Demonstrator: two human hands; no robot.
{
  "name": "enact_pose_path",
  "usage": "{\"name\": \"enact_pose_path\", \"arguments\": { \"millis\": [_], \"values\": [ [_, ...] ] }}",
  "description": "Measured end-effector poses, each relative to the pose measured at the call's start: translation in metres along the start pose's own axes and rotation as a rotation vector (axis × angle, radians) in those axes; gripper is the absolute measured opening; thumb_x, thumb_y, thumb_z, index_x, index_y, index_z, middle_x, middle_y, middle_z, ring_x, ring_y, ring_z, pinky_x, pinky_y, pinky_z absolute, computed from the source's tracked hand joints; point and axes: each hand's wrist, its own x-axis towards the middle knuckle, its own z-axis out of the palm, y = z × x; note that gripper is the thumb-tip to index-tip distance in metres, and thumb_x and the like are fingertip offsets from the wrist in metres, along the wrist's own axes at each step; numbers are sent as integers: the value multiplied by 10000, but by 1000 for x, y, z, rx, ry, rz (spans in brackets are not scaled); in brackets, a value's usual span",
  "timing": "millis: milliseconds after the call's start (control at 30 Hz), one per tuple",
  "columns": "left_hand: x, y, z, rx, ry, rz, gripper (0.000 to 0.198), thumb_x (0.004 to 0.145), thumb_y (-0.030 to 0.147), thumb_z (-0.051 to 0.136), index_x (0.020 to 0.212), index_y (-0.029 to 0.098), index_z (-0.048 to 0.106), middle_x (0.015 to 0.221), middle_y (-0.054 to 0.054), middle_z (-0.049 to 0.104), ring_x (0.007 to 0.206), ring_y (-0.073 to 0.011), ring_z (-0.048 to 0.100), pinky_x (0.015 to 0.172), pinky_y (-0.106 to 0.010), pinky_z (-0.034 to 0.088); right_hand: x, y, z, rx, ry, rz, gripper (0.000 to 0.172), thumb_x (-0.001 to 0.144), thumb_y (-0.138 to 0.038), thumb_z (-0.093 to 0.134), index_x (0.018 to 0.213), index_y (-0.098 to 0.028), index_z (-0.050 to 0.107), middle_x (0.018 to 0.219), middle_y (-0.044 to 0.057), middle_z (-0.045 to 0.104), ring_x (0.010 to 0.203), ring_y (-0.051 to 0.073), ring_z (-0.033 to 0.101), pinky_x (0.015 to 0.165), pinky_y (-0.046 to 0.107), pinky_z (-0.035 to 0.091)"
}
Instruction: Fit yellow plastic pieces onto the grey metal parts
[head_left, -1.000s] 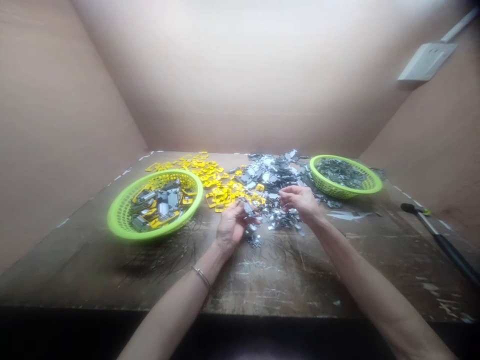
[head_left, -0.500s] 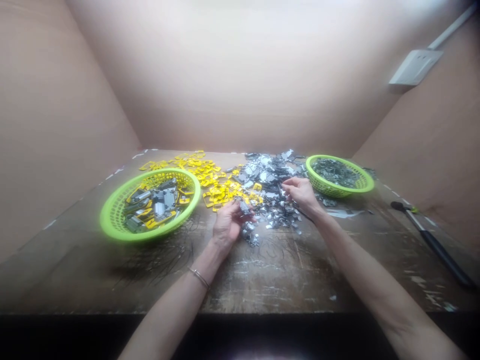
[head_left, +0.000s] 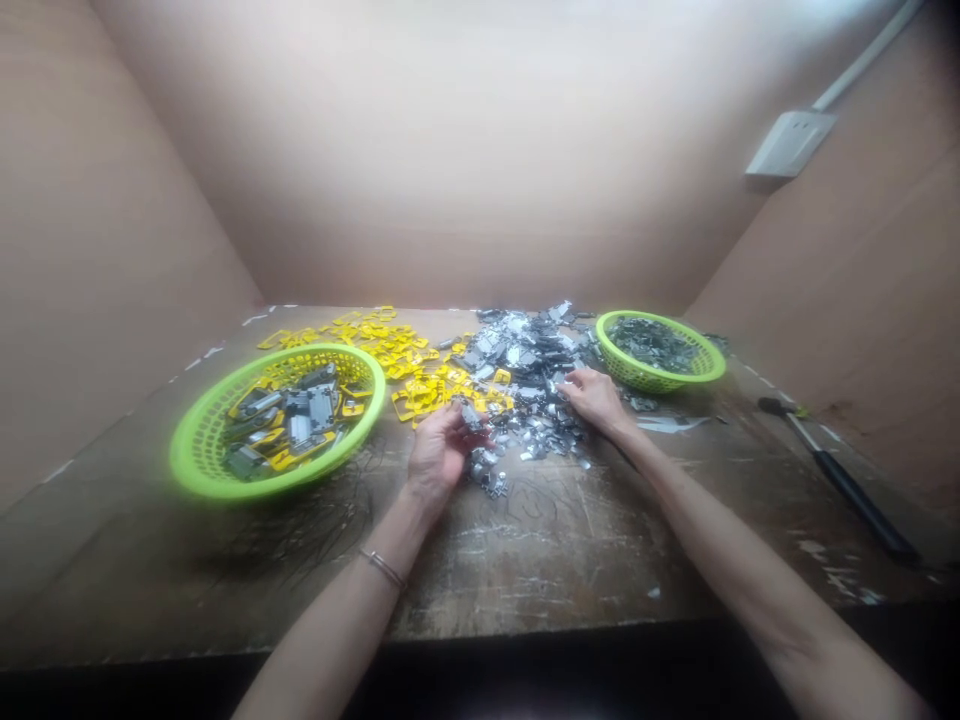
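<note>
1. My left hand [head_left: 439, 455] is curled and clenched around a small grey metal part [head_left: 472, 414], pinching it at the near edge of the pile. The part is too small and too covered by the fingers for me to make out its shape.
2. My right hand [head_left: 596, 400] rests on the far side of that pile of grey metal parts [head_left: 525, 350], fingers loosely curved and touching it. I cannot tell whether it has hold of a piece.
3. The pile lies on a scarred wooden worktop [head_left: 540, 560], between my hands and just beside a scatter of yellow plastic frames [head_left: 420, 395].
4. To my left, a lime-green plastic basket [head_left: 202, 465] holds grey metal parts mixed with yellow frames.
5. To my right, a smaller lime-green basket [head_left: 660, 382] holds dark grey metal parts.
6. A thin bracelet [head_left: 382, 568] circles my left wrist.
7. Farther right, a black-handled tool [head_left: 855, 505] lies on the worktop, below a wall socket [head_left: 791, 143] on the cardboard-lined wall [head_left: 862, 280].
</note>
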Motion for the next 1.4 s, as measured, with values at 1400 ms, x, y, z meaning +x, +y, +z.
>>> {"name": "enact_pose_path", "arguments": {
  "millis": [1400],
  "values": [
    [-5,-5,5,4,-58,-74,158,612,226,582,710,118,524,646,-43,580,550,-145,540,507,-312,447,-62,-71,4,567,-236,-479,209,685,-269,523,855,-205,627,760,26,588,627,125,546,579,230,443]
  ]
}}
